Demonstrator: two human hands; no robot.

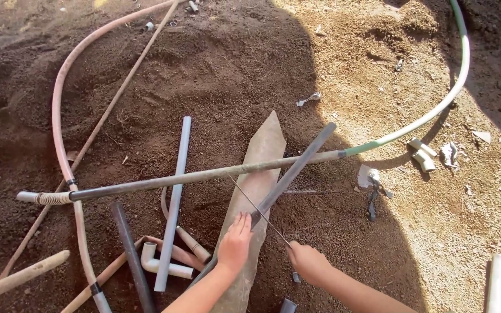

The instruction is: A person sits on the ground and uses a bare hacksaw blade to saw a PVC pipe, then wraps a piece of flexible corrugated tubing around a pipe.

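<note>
Hose (59, 110): pink, soft, curving over dark soil at far left.
Left hand (234, 243): fingers spread flat, pressing the grey pipe (291, 171) onto a board (256, 191).
Pipe: looks light, stiff and smooth; best pinned near the cut.
Right hand (307, 261): fist closed on a thin saw blade (259, 208), which looks springy.

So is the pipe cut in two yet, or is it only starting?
Only starting, it seems. The grey pipe looks whole, lying across the pointed board. The left hand presses it down there, while the right hand holds a thin blade against it. The cutting itself looks left to do.
</note>
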